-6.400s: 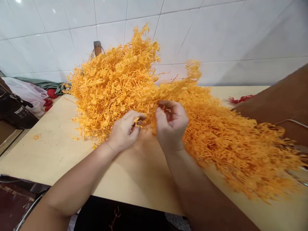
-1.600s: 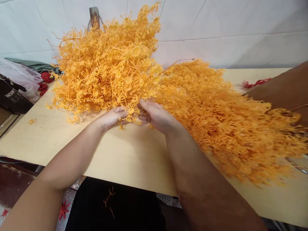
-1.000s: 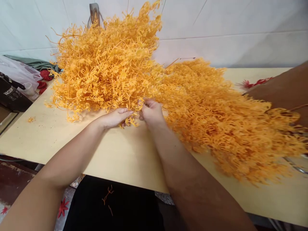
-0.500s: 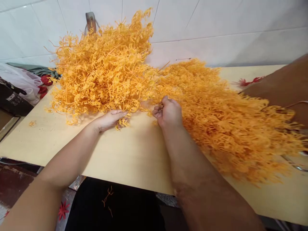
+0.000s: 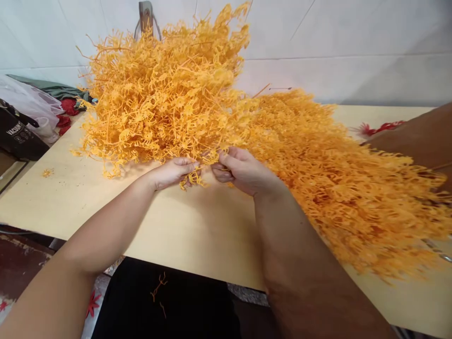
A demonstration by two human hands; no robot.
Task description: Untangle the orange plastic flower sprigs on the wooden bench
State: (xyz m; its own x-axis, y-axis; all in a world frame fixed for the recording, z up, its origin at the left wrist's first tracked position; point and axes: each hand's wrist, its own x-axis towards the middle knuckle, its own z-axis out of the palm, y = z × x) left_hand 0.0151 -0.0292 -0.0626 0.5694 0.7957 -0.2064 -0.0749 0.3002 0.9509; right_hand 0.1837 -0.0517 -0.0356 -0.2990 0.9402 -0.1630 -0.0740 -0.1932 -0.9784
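Observation:
A tall heap of yellow-orange dried flower sprigs (image 5: pixel 165 99) fills the back left of the table. A second, flatter orange heap (image 5: pixel 346 183) spreads from the middle to the right. My left hand (image 5: pixel 174 173) is closed on a small yellow-orange sprig (image 5: pixel 191 179) at the front of the left heap. Close beside it, my right hand (image 5: pixel 240 170) pinches thin stems of the same sprigs between thumb and fingers, in the gap between the heaps. Which stems run into which hand is partly hidden.
The pale table (image 5: pixel 169 226) meets a white tiled wall (image 5: pixel 318 37). A black box (image 5: pixel 21 136), a plastic bag (image 5: pixel 30 96) and red flowers (image 5: pixel 68 106) lie at the left. Brown material (image 5: pixel 416 136) stands at the right. Loose orange bits (image 5: pixel 158 287) lie on black cloth.
My right hand has come left and turned, so it is now nearer my left hand. The left hand still grips its sprig. The view has shifted slightly.

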